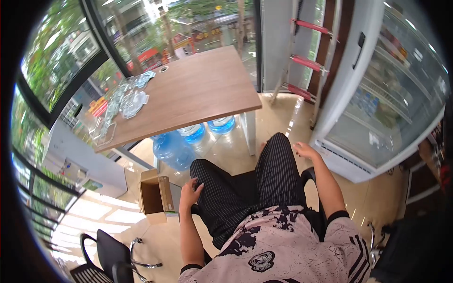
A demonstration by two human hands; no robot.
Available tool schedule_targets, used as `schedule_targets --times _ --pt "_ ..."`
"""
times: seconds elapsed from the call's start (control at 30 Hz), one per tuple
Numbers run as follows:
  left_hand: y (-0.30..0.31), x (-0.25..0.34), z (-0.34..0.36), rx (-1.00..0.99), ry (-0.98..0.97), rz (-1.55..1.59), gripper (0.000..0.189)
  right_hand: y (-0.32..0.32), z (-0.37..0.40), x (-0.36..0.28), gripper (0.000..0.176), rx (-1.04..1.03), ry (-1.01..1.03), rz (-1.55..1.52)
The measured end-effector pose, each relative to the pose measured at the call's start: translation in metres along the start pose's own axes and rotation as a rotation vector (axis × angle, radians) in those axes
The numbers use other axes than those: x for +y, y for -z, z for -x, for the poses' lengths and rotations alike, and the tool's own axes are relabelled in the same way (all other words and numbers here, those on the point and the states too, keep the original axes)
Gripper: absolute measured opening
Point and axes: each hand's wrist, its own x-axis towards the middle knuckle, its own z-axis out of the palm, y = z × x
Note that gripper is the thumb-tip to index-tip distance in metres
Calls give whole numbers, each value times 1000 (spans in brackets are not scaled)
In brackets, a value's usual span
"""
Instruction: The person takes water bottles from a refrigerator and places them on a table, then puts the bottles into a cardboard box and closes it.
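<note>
I sit on a chair with armrests, my knees facing a wooden table (198, 89). My left hand (190, 192) is beside my left thigh in dark striped trousers (222, 191), fingers loosely bent and apart, holding nothing I can see. Just left of it, an open cardboard box (165, 194) stands on the floor. My right hand (305, 150) hangs in the air to the right of my right knee, its fingers slightly curled and apart, with nothing visible in it. Crumpled clear plastic packaging (133, 104) lies at the table's left end.
Large blue water bottles (172, 150) stand under the table. A glass-door fridge (377, 104) is at the right, with a ladder (309, 61) beside it. A water dispenser (80, 160) stands at the left, and a black office chair (109, 254) at lower left.
</note>
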Motion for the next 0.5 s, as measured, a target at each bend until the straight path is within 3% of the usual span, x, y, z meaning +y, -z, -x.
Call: schedule_targets --times 0.1,0.3,0.33,0.5 --pt "-1 -4 10 -8 41 -91 49 -1 -2 -14 63 -108 -12 -128" --pt "-10 -13 23 3 181 -173 59 -19 -36 13 64 -153 161 117" --pt "-11 -12 24 -9 216 -179 60 -14 -26 -7 65 -207 87 58" --pt "-5 -6 33 -31 372 -212 64 -19 -43 -29 64 -301 104 119"
